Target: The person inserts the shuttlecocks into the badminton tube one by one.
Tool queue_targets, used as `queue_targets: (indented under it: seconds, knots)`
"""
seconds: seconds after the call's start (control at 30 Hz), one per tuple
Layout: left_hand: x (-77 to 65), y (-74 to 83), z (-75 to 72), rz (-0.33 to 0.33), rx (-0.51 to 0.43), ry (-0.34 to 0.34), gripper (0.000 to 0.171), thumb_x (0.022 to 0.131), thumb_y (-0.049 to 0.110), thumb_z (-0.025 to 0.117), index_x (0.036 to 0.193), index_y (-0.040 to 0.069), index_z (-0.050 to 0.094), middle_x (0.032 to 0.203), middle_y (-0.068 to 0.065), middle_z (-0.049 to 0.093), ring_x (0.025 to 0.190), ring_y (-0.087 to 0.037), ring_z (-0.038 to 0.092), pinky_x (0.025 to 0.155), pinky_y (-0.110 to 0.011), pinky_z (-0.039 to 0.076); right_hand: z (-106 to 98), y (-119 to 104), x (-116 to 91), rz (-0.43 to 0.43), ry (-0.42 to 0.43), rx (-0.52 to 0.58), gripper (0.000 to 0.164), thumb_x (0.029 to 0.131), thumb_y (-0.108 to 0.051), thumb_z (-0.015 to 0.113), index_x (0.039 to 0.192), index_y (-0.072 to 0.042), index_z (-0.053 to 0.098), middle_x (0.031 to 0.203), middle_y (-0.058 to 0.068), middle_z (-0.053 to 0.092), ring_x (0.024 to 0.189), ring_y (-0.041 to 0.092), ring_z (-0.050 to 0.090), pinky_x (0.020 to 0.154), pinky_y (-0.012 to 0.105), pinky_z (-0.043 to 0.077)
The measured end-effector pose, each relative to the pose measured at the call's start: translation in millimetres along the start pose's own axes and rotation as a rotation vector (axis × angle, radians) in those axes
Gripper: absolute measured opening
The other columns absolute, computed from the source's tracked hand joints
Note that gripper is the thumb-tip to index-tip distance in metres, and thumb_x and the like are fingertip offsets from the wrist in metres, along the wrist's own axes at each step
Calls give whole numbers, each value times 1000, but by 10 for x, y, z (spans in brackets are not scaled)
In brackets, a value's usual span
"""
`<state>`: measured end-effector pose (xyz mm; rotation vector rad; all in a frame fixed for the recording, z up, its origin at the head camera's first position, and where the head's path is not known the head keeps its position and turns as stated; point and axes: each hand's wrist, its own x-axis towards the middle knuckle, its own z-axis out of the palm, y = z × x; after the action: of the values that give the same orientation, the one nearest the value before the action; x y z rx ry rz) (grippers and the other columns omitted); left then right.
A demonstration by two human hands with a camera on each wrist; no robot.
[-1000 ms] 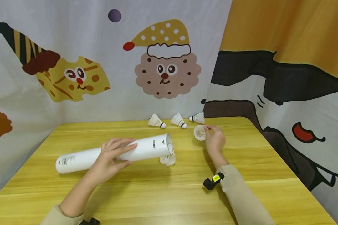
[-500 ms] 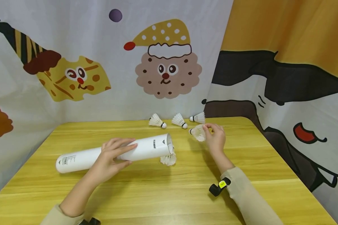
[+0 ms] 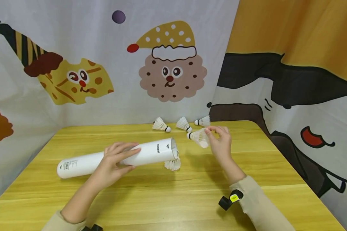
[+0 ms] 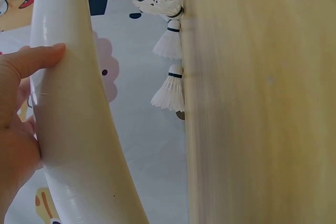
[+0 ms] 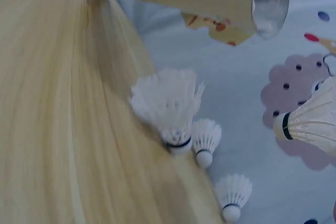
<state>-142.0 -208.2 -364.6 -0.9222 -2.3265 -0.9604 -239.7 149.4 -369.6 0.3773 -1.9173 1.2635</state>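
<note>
My left hand [image 3: 115, 162] grips a long white shuttlecock tube [image 3: 148, 152] around its middle, thumb on the near side. The tube slants, its open mouth to the right and raised over the table. In the right wrist view the mouth of the tube [image 5: 270, 3] faces right. Thumb and fingers of my right hand [image 3: 222, 144] pinch the feather rim of a white shuttlecock [image 3: 199, 137], held in the air with its cork pointing left toward the tube. Another shuttlecock [image 3: 172, 164] lies on the table just below the tube's mouth, partly hidden by it.
Three more shuttlecocks lie along the table's back edge: one on the left [image 3: 161, 124], a middle one [image 3: 183, 124] and a right one [image 3: 203, 121]. Behind the wooden table [image 3: 162, 199] hangs a cartoon-printed curtain [image 3: 104, 38].
My right hand has brought its shuttlecock slightly left and turned it, so the cork now points left instead of the feathers facing me. My left hand and the tube stay put.
</note>
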Motion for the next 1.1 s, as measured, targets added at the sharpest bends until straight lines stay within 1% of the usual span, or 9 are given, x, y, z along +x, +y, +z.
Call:
queue_targets:
  seconds: [0.07,0.13,0.2,0.3,0.5,0.63,0.8,0.93,1.1]
  knots:
    - [-1,1,-2,1,2,0,71,61,-5,86,126,16,65,135,-3,54,122,-23,40,96,-50,18,-13,-176,7,-21,1,23,6,79,7,73,83,9,70,82,20,68,81,31,49,77,26,36]
    - [-4,1,-5,1,3,0,71,61,-5,86,126,16,65,135,-3,54,122,-23,40,96,-50,18,-30,-353,10,-30,-4,38,6,79,9,72,83,11,68,83,22,67,81,33,48,77,23,35]
    - [-8,0,-7,1,6,0,71,61,-4,86,126,16,65,135,-2,54,122,-23,41,96,-50,19,-51,-527,10,-34,-10,49,6,78,12,70,83,13,67,84,24,66,82,28,48,78,21,34]
    - [-10,-3,-7,4,8,2,70,61,-4,86,126,16,65,135,-3,54,122,-23,41,96,-50,19,-66,-611,6,-39,-19,65,5,78,13,70,83,13,67,85,23,65,83,21,48,78,22,35]
    - [-6,4,-9,4,1,8,70,61,-5,86,125,16,65,135,-4,54,122,-24,40,96,-50,18,-93,-737,-6,-43,-56,135,5,77,16,68,81,14,65,85,26,63,86,10,47,79,31,37]
    - [-7,2,-11,6,-1,6,69,62,-3,86,126,16,65,135,-4,54,122,-24,40,96,-49,18,-101,-802,-23,-40,-92,190,6,76,17,67,80,13,65,85,26,62,86,8,48,78,29,37]
    - [-13,-5,-6,11,1,9,69,62,-2,86,125,16,65,134,-6,55,122,-23,41,96,-49,19,-87,-879,-64,11,-146,259,5,78,17,67,80,13,65,86,28,62,87,8,49,76,26,35]
    - [-12,-1,-5,14,2,11,68,62,-2,86,125,16,66,134,-6,55,121,-23,41,96,-49,19,-45,-918,-113,67,-174,265,5,78,16,67,80,12,66,87,26,63,87,7,50,72,26,32]
    - [-7,9,-5,12,2,10,69,61,-2,86,125,16,65,134,-4,55,122,-23,41,96,-49,19,39,-946,-190,114,-194,271,4,78,15,68,81,12,66,88,25,65,87,7,51,70,29,33]
